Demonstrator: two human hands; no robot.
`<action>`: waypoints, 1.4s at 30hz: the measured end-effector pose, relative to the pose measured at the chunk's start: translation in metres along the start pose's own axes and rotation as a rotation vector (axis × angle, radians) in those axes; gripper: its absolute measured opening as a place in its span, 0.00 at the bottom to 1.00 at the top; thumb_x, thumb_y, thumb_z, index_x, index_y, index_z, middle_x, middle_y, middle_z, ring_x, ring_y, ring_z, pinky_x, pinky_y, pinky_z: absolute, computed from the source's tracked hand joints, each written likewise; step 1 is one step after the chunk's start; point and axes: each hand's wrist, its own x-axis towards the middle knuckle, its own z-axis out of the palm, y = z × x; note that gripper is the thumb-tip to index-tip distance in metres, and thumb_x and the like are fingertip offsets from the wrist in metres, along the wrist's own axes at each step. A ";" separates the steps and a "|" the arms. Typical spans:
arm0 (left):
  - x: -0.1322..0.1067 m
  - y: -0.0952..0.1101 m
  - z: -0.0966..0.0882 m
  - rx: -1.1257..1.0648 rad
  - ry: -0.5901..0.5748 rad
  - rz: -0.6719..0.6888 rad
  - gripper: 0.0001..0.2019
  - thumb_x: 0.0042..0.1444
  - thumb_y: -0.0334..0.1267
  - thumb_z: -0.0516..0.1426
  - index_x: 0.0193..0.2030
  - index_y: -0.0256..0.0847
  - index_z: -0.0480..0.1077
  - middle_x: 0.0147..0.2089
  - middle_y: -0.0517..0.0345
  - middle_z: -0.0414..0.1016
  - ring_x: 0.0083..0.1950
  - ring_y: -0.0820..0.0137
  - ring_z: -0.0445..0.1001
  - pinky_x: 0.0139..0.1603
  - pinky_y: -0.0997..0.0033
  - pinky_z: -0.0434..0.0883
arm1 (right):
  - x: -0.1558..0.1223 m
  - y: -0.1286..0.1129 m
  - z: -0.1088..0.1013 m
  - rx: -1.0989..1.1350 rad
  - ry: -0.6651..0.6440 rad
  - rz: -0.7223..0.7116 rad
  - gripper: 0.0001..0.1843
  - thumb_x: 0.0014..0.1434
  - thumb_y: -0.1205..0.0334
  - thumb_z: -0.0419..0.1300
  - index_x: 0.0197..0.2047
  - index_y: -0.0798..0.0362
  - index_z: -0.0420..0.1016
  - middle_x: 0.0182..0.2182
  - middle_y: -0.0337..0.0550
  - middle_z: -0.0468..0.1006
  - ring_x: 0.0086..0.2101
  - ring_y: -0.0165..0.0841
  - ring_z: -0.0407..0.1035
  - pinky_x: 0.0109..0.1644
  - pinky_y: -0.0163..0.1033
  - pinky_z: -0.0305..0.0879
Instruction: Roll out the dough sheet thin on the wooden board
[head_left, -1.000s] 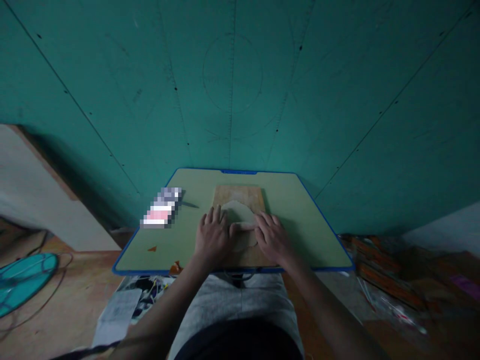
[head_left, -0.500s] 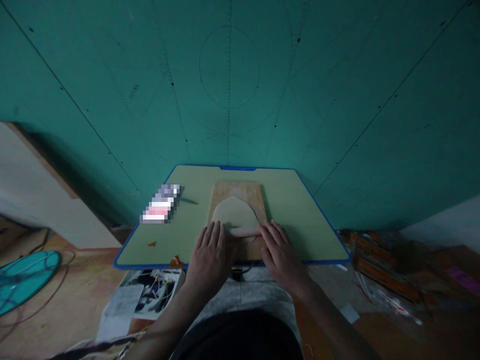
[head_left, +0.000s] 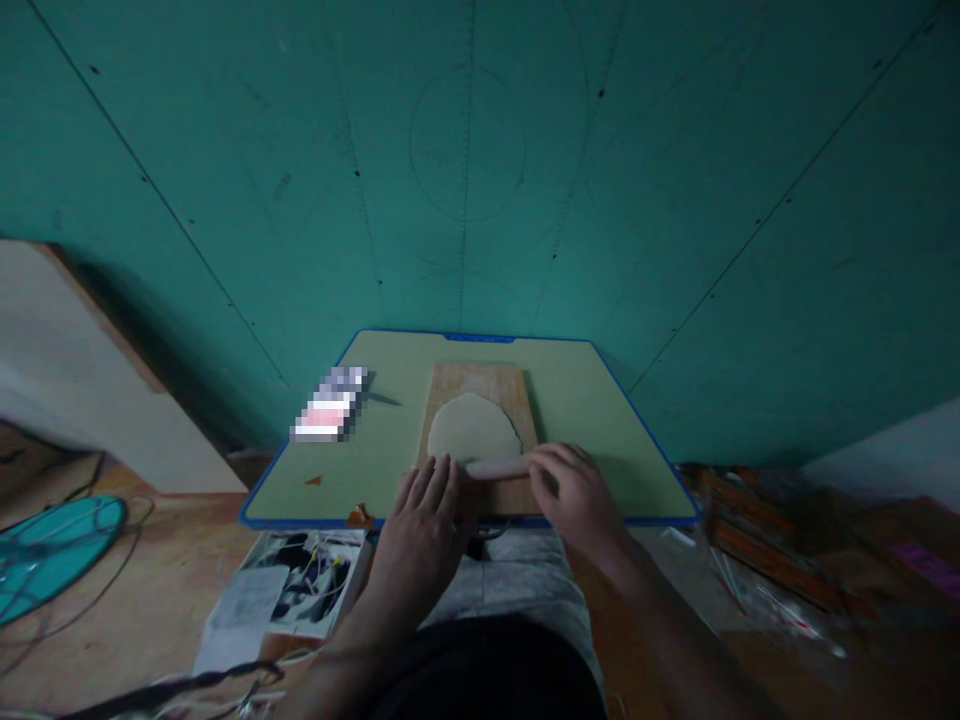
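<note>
A pale sheet of dough (head_left: 474, 425), rounded at its far edge, lies flat on a wooden board (head_left: 480, 378). Across its near edge runs a light rolling pin (head_left: 495, 468). My left hand (head_left: 424, 520) rests at the pin's left end, its fingers stretched out and lying flat; the end under them is hidden. At the other end, my right hand (head_left: 576, 492) has its fingers curled round the pin.
The board sits on a pale green, blue-edged table (head_left: 622, 430) against a green wall (head_left: 480, 200). A pixelated item (head_left: 330, 405), a knife-like dark blade (head_left: 384, 398) and brown scraps (head_left: 360, 515) lie to the left. Below stands a box of cables (head_left: 315, 580).
My right hand has gone from flat, stretched fingers to curled ones round the pin's end. More of the rolling pin shows now. The view has shifted slightly.
</note>
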 end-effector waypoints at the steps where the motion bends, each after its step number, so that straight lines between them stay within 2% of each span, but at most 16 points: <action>1: 0.002 -0.002 0.001 0.003 -0.001 0.002 0.26 0.65 0.42 0.51 0.66 0.30 0.62 0.67 0.37 0.67 0.68 0.51 0.65 0.65 0.50 0.67 | 0.014 0.001 0.001 0.003 0.007 0.017 0.14 0.64 0.66 0.52 0.44 0.53 0.80 0.45 0.48 0.80 0.48 0.38 0.71 0.56 0.43 0.66; 5: 0.013 -0.007 0.005 0.009 -0.012 0.008 0.25 0.65 0.43 0.52 0.65 0.31 0.64 0.65 0.38 0.69 0.66 0.51 0.68 0.63 0.51 0.68 | 0.062 -0.001 0.016 -0.060 -0.079 0.049 0.14 0.65 0.66 0.52 0.44 0.52 0.79 0.47 0.47 0.79 0.49 0.35 0.71 0.56 0.38 0.64; 9: 0.018 -0.007 0.006 0.001 -0.012 -0.014 0.25 0.65 0.42 0.52 0.65 0.30 0.64 0.65 0.36 0.70 0.64 0.50 0.70 0.62 0.50 0.68 | 0.083 -0.007 0.030 -0.177 -0.198 0.156 0.16 0.67 0.63 0.49 0.45 0.50 0.78 0.49 0.47 0.78 0.49 0.36 0.71 0.55 0.39 0.62; 12: 0.015 -0.002 0.005 -0.025 -0.001 -0.041 0.26 0.65 0.43 0.52 0.65 0.29 0.63 0.64 0.36 0.70 0.64 0.48 0.69 0.63 0.47 0.67 | 0.080 -0.010 0.032 -0.245 -0.260 0.201 0.17 0.65 0.62 0.50 0.52 0.49 0.76 0.53 0.48 0.76 0.52 0.40 0.69 0.56 0.43 0.61; 17: 0.001 0.011 -0.005 -0.075 0.054 -0.040 0.26 0.64 0.43 0.52 0.66 0.33 0.63 0.65 0.38 0.69 0.65 0.49 0.66 0.63 0.45 0.65 | 0.050 -0.014 0.025 -0.303 -0.267 0.189 0.23 0.62 0.62 0.50 0.59 0.51 0.72 0.56 0.51 0.73 0.54 0.43 0.66 0.58 0.46 0.58; 22: 0.001 0.007 -0.014 -0.187 0.076 -0.090 0.16 0.64 0.37 0.53 0.56 0.43 0.72 0.53 0.48 0.78 0.52 0.57 0.74 0.50 0.54 0.70 | 0.032 -0.017 0.020 -0.322 -0.236 0.118 0.23 0.63 0.64 0.48 0.58 0.52 0.72 0.57 0.51 0.73 0.54 0.43 0.65 0.58 0.46 0.57; 25: 0.011 -0.004 -0.009 -0.229 0.080 -0.102 0.13 0.65 0.36 0.53 0.51 0.45 0.75 0.47 0.50 0.79 0.46 0.60 0.74 0.45 0.59 0.70 | 0.041 -0.016 0.022 -0.312 -0.261 0.148 0.24 0.62 0.64 0.49 0.60 0.52 0.71 0.58 0.51 0.72 0.55 0.43 0.65 0.59 0.46 0.57; 30: 0.021 -0.021 0.002 -0.237 0.045 -0.065 0.15 0.65 0.36 0.53 0.56 0.42 0.72 0.51 0.47 0.77 0.51 0.58 0.73 0.48 0.57 0.71 | 0.068 -0.010 0.028 -0.284 -0.299 0.190 0.25 0.61 0.62 0.50 0.60 0.51 0.70 0.61 0.50 0.70 0.57 0.44 0.64 0.59 0.47 0.58; 33: 0.022 -0.024 0.004 -0.227 0.015 -0.078 0.17 0.64 0.36 0.54 0.59 0.41 0.70 0.54 0.46 0.77 0.53 0.56 0.72 0.50 0.55 0.72 | 0.083 -0.008 0.032 -0.264 -0.315 0.201 0.24 0.61 0.62 0.50 0.59 0.51 0.71 0.59 0.50 0.71 0.56 0.44 0.65 0.59 0.47 0.59; 38: 0.026 -0.024 -0.002 -0.239 -0.017 -0.106 0.18 0.64 0.37 0.54 0.60 0.40 0.68 0.55 0.44 0.76 0.56 0.55 0.71 0.53 0.53 0.73 | 0.091 -0.005 0.036 -0.233 -0.350 0.199 0.23 0.61 0.62 0.50 0.58 0.51 0.71 0.57 0.51 0.72 0.56 0.43 0.66 0.59 0.47 0.58; 42: 0.043 -0.031 -0.011 -0.251 -0.085 -0.126 0.14 0.66 0.39 0.52 0.53 0.40 0.73 0.53 0.44 0.77 0.53 0.57 0.74 0.52 0.55 0.73 | 0.086 -0.004 0.034 -0.253 -0.362 0.205 0.27 0.62 0.61 0.50 0.64 0.52 0.67 0.63 0.53 0.66 0.60 0.46 0.62 0.62 0.49 0.56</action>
